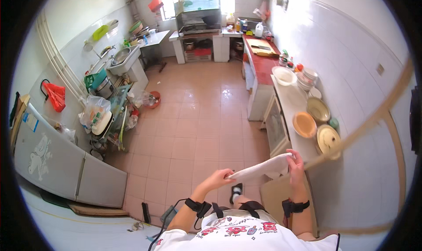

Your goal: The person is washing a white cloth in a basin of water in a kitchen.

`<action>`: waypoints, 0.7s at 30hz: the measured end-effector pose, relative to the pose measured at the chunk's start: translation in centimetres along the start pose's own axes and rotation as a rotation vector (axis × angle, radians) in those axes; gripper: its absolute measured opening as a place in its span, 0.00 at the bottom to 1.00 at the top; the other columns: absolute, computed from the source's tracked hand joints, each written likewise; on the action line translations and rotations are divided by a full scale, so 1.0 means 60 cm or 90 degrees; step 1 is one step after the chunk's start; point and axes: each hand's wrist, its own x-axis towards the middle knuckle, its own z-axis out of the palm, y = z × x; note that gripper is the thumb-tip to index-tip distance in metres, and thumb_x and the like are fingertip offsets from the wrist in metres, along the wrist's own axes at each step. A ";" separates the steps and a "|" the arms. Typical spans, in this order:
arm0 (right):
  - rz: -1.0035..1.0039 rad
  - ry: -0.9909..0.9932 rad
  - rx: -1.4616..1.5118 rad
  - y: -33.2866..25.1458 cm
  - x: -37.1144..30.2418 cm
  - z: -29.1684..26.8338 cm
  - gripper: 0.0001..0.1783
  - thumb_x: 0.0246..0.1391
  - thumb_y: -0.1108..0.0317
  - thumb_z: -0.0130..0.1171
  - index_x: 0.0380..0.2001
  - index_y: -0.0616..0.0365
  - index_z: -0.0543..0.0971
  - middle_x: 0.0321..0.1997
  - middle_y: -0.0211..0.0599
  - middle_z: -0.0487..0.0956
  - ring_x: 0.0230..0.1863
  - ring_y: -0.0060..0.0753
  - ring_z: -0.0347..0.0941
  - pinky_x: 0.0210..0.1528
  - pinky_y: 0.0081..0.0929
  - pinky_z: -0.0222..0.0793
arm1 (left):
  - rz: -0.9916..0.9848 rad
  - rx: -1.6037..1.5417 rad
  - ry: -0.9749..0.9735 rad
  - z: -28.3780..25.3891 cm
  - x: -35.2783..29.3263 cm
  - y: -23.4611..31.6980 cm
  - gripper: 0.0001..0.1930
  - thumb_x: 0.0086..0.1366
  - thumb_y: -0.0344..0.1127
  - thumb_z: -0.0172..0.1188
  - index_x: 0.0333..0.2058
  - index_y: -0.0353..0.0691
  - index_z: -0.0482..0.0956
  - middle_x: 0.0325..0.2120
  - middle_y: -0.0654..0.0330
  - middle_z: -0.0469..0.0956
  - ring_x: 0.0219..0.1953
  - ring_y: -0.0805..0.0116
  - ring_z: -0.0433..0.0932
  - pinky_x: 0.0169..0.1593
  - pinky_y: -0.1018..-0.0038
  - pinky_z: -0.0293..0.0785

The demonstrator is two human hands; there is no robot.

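A white cloth [261, 168] is stretched between my two hands in front of my body, slanting up toward the right. My left hand [218, 179] pinches its left end. At its upper right end, the fingers of my right hand [295, 162] are closed on the cloth. Both wrists wear black straps. Below the cloth, one of my feet in a dark shoe [236, 193] shows on the tiled floor [193, 141].
A counter [288, 101] on the right holds bowls and an orange basin [304, 124]. Farther back lies a cutting board [262, 47] with a knife. At left stand a grey refrigerator [103, 178], a cluttered rack [116, 106] and a sink [122, 56]. A wooden door frame [360, 130] is close on the right.
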 end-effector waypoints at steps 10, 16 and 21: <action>0.072 -0.491 0.004 0.069 0.411 0.386 0.29 0.48 0.78 0.51 0.57 0.60 0.60 0.41 0.36 0.75 0.41 0.22 0.70 0.44 0.18 0.64 | -0.217 -0.029 0.271 -0.275 0.115 -0.135 0.14 0.57 0.42 0.56 0.32 0.35 0.76 0.27 0.58 0.73 0.28 0.73 0.70 0.32 0.76 0.66; 0.024 -0.581 0.076 0.087 0.568 0.645 0.24 0.50 0.80 0.50 0.53 0.62 0.65 0.41 0.34 0.75 0.41 0.19 0.69 0.43 0.15 0.64 | -0.091 -0.086 0.693 -0.422 0.171 -0.215 0.12 0.60 0.41 0.53 0.33 0.39 0.77 0.37 0.60 0.71 0.38 0.71 0.69 0.41 0.77 0.66; 0.081 -0.581 0.167 0.129 0.730 0.771 0.22 0.50 0.79 0.51 0.51 0.62 0.67 0.40 0.32 0.75 0.40 0.18 0.69 0.43 0.14 0.63 | -0.183 -0.265 0.601 -0.594 0.279 -0.306 0.15 0.61 0.44 0.51 0.38 0.37 0.74 0.37 0.63 0.72 0.40 0.75 0.68 0.43 0.77 0.65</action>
